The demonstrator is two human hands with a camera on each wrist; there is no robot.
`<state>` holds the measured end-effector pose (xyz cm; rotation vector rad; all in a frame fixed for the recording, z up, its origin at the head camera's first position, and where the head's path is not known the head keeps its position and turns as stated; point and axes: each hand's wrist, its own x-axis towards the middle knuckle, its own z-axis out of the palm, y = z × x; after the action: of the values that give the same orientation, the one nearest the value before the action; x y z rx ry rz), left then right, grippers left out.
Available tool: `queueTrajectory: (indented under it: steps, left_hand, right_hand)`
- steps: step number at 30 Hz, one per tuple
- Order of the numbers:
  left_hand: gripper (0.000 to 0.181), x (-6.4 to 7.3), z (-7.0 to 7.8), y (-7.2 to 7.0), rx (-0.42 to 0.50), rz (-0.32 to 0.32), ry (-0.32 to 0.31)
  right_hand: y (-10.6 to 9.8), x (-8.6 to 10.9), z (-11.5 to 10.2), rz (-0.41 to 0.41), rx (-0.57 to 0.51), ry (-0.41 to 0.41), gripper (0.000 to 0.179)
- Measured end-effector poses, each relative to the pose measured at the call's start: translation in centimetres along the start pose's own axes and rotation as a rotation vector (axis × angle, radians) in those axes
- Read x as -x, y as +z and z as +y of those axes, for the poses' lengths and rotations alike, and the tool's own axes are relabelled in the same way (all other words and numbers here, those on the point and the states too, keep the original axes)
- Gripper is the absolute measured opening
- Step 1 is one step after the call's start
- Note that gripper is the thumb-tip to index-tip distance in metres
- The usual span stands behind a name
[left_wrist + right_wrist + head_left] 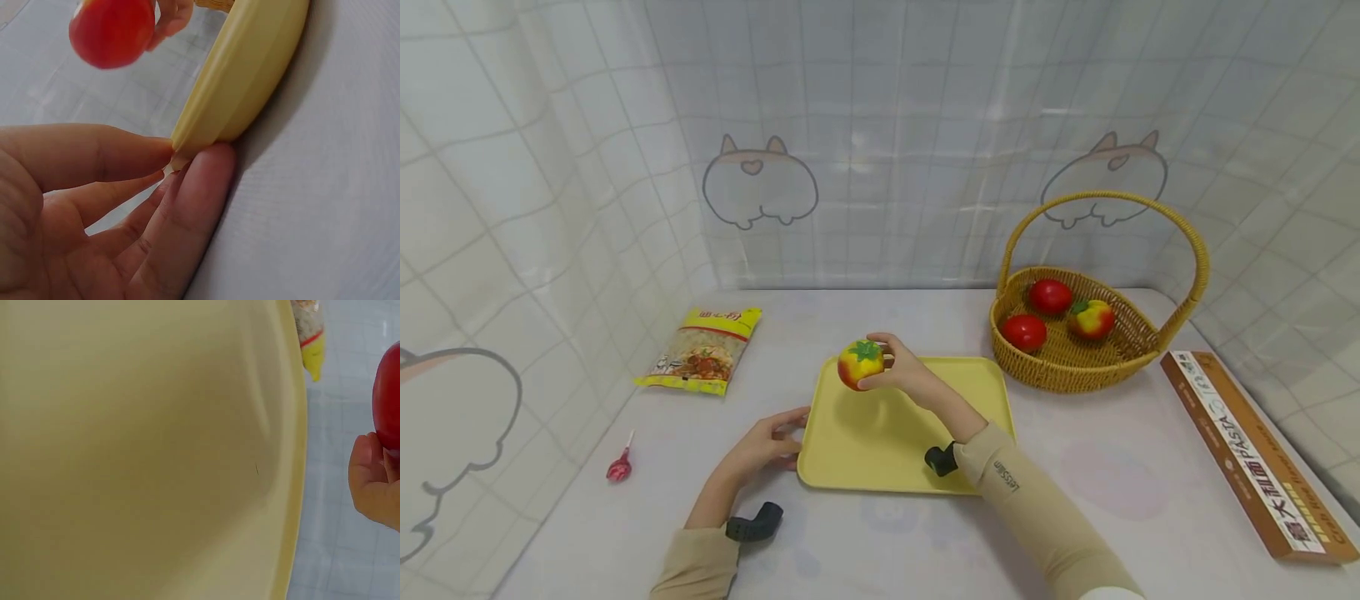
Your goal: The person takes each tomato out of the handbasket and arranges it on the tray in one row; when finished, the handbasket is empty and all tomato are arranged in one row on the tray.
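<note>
My right hand [898, 371] grips a round yellow-and-red fruit [859, 364] with a green leafy top, held above the left part of a yellow tray [917, 462]. In the right wrist view, the fruit's red side [389, 397] shows at the right edge, with fingers [372, 487] against it. The left hand [767, 446] is at the tray's left side. Its thumb and fingers pinch the tray's rim [240, 81] in the left wrist view, where the fruit [112, 31] hangs beyond, partly cut off.
A wicker basket [1067, 377] with a tall handle holds two red fruits [1025, 332] and another yellow-and-red one [1092, 319], back right. A long pasta box [1255, 458] lies at the right. On the left are a yellow food packet [703, 350] and a red lollipop [620, 467].
</note>
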<state>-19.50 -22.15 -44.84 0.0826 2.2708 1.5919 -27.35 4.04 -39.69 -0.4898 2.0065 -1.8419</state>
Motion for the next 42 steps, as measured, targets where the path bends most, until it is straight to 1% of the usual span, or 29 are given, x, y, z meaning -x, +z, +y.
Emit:
queueTrajectory:
  steps: [5,12,19,24,28,32,34,37,42]
  left_hand:
    - [0.066,-0.1,-0.1,0.0,0.003,-0.016,0.006]
    - [0.065,0.1,0.2,0.0,0.001,-0.003,-0.012]
    - [0.063,0.0,0.2,0.1,-0.01,0.0,-0.015]
    - [0.063,0.1,0.2,0.0,-0.018,0.002,-0.017]
    - [0.064,0.2,0.3,0.0,-0.016,-0.003,-0.011]
    - [0.064,0.1,0.4,-0.1,-0.022,-0.011,-0.001]
    - [0.064,0.1,0.4,-0.1,-0.022,-0.007,-0.008]
    - [0.064,0.1,0.3,0.0,-0.021,0.003,-0.019]
    - [0.063,0.2,0.0,0.0,-0.026,0.001,-0.009]
  right_hand:
    - [1.1,-0.3,-0.2,-0.045,0.019,0.025,0.074]
    - [2.2,-1.4,0.7,-0.069,0.106,0.042,0.075]
    - [3.1,-1.8,1.3,-0.094,0.169,0.073,0.075]
    - [3.6,-2.0,1.8,-0.15,0.196,0.083,0.073]
    - [4.1,-1.9,1.7,-0.185,0.227,0.088,0.071]
    - [4.2,-1.7,1.5,-0.189,0.248,0.098,0.071]
    - [4.3,-1.7,1.5,-0.189,0.25,0.103,0.073]
    - [4.3,-1.7,1.6,-0.19,0.247,0.107,0.076]
    - [4.5,-1.7,1.8,-0.186,0.25,0.103,0.08]
